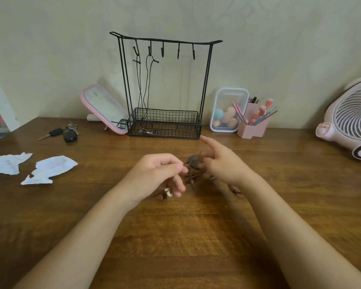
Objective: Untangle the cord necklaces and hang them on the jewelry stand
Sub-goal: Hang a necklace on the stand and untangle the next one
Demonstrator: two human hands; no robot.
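Though blur hides detail, left hand (158, 174) pinches cords (193, 178).

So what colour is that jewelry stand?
The jewelry stand is black wire, shown best in the head view.

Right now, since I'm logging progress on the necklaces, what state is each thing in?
Stand: upright, two left hooks taken, three bare.
Black necklaces: hanging, ends in the basket.
Brown tangle: knotted, held between both hands.
Left hand: pinches a cord of it.
Right hand: holds the tangle, forefinger straight.
Mirror: propped, tilted back.
Clear box: lid on.
Paper: torn, crumpled.
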